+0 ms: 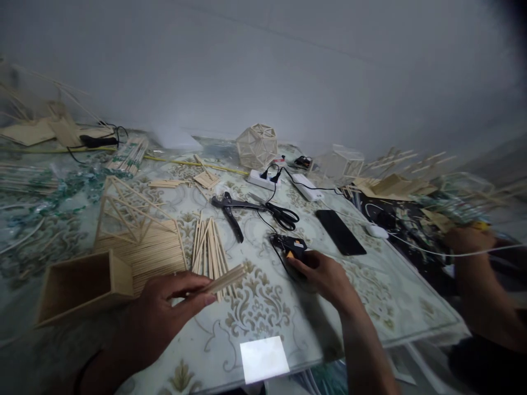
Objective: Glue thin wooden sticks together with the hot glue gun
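Observation:
My left hand (164, 310) pinches a small bundle of thin wooden sticks (229, 278) between thumb and fingers, just above the table. Beneath and behind it lies a loose pile of wooden sticks (209, 241). My right hand (329, 278) is wrapped round the handle of a black glue gun (295, 244) with an orange trigger; the grip is partly hidden by the fingers. Left of my left hand stands an open wooden box (78, 285), beside a flat stick panel (158, 255) with a triangular stick frame (135, 211) on it.
Cutters (233, 211), black scissors (282, 215) and a dark phone (341, 232) lie beyond my hands. Power strips (263, 179) with cables and a stick polyhedron (257, 147) stand farther back. White paper (264, 359) lies at the front edge. Another person's hand (471, 241) is at right.

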Demonstrator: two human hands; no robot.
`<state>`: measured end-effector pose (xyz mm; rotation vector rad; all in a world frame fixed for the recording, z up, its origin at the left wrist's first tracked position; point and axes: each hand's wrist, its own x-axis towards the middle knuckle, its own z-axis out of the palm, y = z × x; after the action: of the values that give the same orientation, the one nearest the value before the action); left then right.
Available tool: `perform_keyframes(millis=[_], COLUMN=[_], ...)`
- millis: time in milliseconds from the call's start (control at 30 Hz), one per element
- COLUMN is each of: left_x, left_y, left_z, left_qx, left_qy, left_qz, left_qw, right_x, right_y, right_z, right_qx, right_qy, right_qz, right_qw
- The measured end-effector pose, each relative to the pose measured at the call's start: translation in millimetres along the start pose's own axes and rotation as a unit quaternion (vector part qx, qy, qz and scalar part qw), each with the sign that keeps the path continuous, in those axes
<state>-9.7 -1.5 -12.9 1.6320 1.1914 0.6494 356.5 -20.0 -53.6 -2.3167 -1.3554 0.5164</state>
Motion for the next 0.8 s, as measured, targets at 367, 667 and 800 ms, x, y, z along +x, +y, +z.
perform_keyframes(millis=[367, 667, 800], left_x=[12.5, 17.5, 17.1], left_y=[6.3, 0.7, -3.0], left_z=[-3.4, -1.2, 1.0], left_qx=[-0.315, -0.372, -0.387], left_qy=[-0.074, -0.082, -0.091], left_qz=[-0.116, -0.148, -0.138], left_qw=[0.939, 0.913, 0.907], right_x=[-24.9, -26.8, -26.9], right_y=[-14.5, -41.9, -30.9], right_z=[-23.9, -35.2, -29.8], right_qx=[0.363, 0.225, 0.338], right_qy=[-0.028, -0.012, -0.062], right_qz=[-0.092, -0.143, -0.174], right_qw=[0.927, 0.964, 0.923])
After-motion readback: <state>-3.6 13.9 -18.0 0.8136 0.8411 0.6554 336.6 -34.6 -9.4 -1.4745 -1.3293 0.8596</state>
